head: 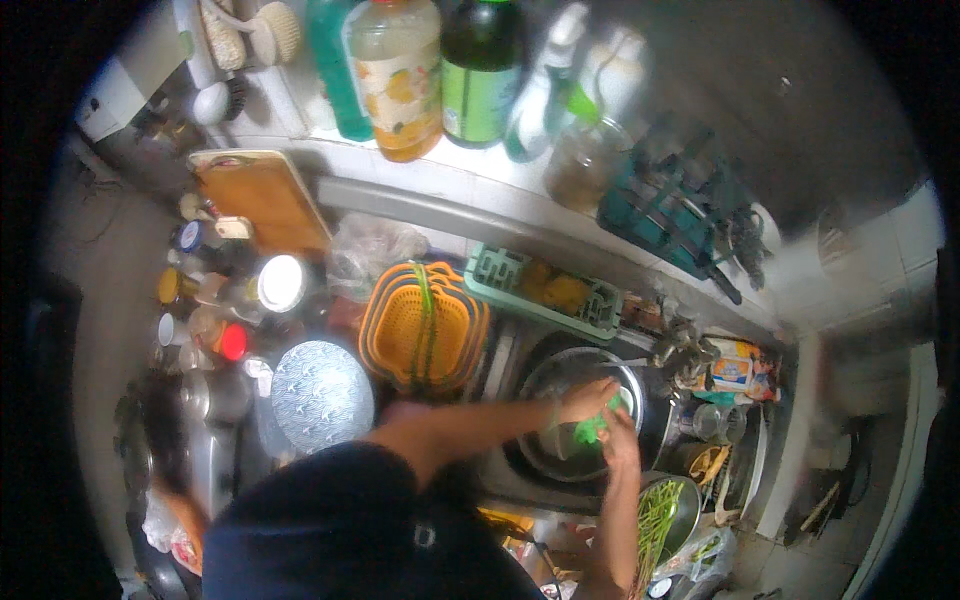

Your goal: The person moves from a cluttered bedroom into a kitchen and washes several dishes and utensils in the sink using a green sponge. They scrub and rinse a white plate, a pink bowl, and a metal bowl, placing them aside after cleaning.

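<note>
Both of my hands are over a round metal basin [529,450] in the dark sink [491,480]. My left hand [592,399] reaches in from the left, its fingers against a bright green scrubber or cloth [591,429]. From below comes my right hand [619,436], holding the right side of the same green piece. A pale rounded rim [627,399] shows just beyond the fingers; I cannot tell what it belongs to. The faucet [679,352] stands to the right of the basin.
Nested orange colanders [424,330] and a green plastic basket [544,289] sit left of and behind the sink. Long green stalks [660,517] lie in a metal pot [688,517] at lower right. Bottles [397,82] line the ledge; a dark rack [660,210] holds knives. Jars crowd the left.
</note>
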### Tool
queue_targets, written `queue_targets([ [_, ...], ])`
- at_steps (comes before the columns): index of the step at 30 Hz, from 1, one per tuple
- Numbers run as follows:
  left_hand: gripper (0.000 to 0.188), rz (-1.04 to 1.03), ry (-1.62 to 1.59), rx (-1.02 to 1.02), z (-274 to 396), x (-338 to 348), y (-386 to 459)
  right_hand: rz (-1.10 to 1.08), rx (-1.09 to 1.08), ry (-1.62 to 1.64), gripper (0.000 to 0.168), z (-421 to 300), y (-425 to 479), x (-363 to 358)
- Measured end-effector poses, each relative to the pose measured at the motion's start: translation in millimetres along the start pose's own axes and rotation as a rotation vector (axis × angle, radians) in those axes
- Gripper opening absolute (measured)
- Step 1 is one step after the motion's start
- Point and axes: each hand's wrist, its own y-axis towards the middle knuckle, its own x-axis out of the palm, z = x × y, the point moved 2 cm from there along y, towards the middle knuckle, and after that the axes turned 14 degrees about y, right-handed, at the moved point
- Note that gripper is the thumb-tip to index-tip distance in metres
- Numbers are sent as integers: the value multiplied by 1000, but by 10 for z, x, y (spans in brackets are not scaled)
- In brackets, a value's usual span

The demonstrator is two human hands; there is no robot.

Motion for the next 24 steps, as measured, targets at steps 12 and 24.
queue_targets([
  [12, 48, -145, -68, -49, 215, -186, 40, 204, -601, -1066, 21, -372, 88, 200],
  [24, 66, -916, -408, -278, -338, -71, 24, -408, -30, -556, 24, -319, -220, 275],
])
